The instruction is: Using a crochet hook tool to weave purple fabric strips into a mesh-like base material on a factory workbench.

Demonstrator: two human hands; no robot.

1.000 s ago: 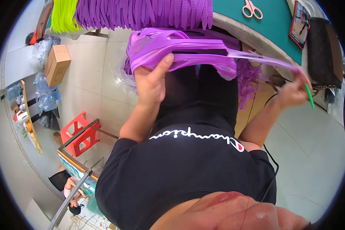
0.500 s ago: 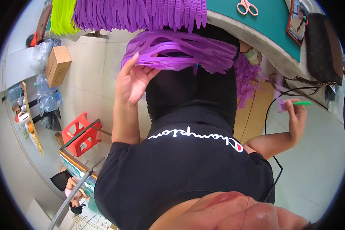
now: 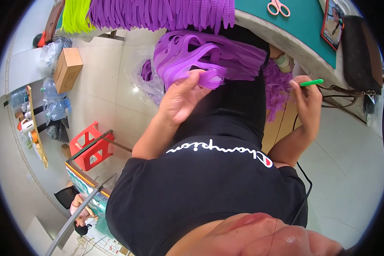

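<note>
Across my lap lies a stack of purple moulded rubber pieces (image 3: 239, 51) with large oval cut-outs and strap-like ends. My left hand (image 3: 182, 99) pinches the near edge of one such piece (image 3: 210, 79) between thumb and fingers, lifting it toward me. Off to the right, my right hand (image 3: 308, 100) is raised and closed round a slim tool with a green handle (image 3: 312, 82); its working tip cannot be made out. This hand is apart from the stack, beside a heap of purple trimmings (image 3: 277, 87).
Purple strips (image 3: 158, 15) and lime-green strips (image 3: 76, 16) hang over the table's front edge. Pink-handled scissors (image 3: 279, 7) and a phone (image 3: 332, 26) lie on the green mat (image 3: 303, 36). A red stool (image 3: 89, 147) and cardboard box (image 3: 68, 70) stand left. Another person (image 3: 79, 213) sits behind.
My left hand has moved right and gripped the piece's near edge, turning it up. My right hand has come up and inward with the green-handled tool; the purple scrap near it is gone from there.
</note>
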